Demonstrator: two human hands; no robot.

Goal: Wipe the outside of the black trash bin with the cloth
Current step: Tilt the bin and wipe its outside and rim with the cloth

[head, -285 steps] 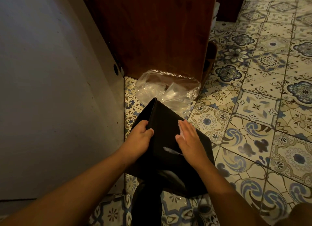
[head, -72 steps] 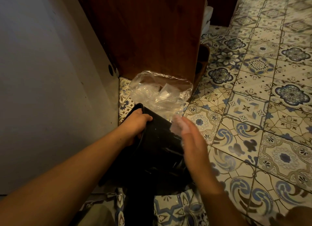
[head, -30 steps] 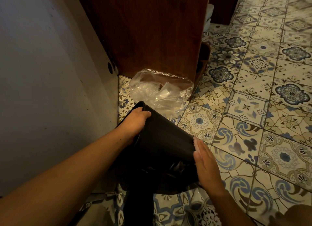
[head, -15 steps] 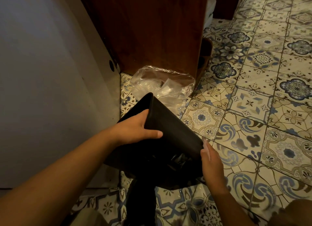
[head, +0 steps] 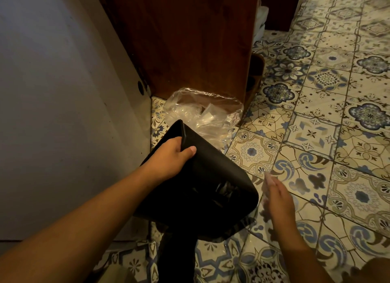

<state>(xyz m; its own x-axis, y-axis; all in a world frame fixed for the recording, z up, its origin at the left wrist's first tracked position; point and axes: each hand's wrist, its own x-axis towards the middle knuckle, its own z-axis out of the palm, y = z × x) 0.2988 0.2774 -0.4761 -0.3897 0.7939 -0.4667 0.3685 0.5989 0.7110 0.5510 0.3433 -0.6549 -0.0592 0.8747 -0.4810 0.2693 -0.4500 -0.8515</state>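
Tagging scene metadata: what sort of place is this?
Likely a home interior, at floor level: patterned tiles, a wooden cabinet beside a pale wall, a clear bag behind the bin that the left hand grips.

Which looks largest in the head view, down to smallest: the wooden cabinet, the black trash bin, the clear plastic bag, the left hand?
1. wooden cabinet
2. black trash bin
3. clear plastic bag, partly hidden by the bin
4. left hand
The bin and the hand are nearer the camera, so this ranks looks only.

dim warm light | right hand (head: 278, 200) motion-blurred | edges bowed by wide-angle | bin (head: 211, 177) underexposed
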